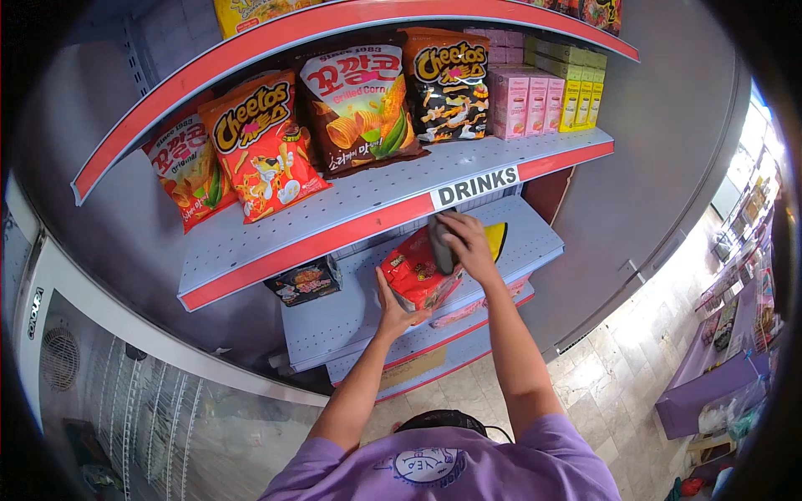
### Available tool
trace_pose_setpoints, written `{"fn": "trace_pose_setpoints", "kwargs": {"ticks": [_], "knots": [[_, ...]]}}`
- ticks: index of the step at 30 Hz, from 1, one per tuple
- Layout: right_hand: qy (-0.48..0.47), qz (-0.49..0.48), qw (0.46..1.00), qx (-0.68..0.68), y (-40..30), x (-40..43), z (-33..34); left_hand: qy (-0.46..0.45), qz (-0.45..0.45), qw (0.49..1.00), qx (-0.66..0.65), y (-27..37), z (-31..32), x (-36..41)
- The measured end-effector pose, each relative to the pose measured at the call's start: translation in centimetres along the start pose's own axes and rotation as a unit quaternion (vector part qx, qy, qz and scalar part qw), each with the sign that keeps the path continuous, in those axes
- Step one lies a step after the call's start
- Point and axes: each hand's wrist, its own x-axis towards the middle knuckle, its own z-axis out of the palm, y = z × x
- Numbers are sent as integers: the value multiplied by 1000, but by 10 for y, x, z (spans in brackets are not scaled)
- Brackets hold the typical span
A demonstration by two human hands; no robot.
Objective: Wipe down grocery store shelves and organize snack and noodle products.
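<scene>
My left hand point(395, 313) holds a red plastic multipack, apparently instant noodles point(410, 269), by its near left end and underside. The pack is tilted above the lower grey perforated shelf point(332, 329). In my right hand point(470, 247) is a dark grey cloth point(442, 247), pressed against the pack's upper right part. A yellow piece with a black edge point(497, 239) shows just beyond my right wrist; whether it belongs to the cloth I cannot tell. The pack's far right end is partly hidden by the cloth and hand.
A red-edged shelf point(351, 232) overhangs my hands, with several snack bags point(357, 106) and pink and yellow drink cartons point(526, 103). A black noodle pack point(305, 280) sits at the lower shelf's left. A glass-fronted cooler point(188, 426) stands at left.
</scene>
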Motion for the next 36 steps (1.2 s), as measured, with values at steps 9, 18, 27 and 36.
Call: {"fn": "trace_pose_setpoints", "kwargs": {"ticks": [9,18,27,36], "knots": [[-226,-123,965,-47,-23,-58,96,74,39,996,-15,-28,3,11],[-121,7,978,-172,59,-25,40,14,32,999,29,-2,9,13],[-93,-13,993,65,-74,-124,72,108,-11,993,-51,-3,-20,-3],[-60,137,988,27,-15,-66,79,153,-155,913,-344,66,-43,-30]]}}
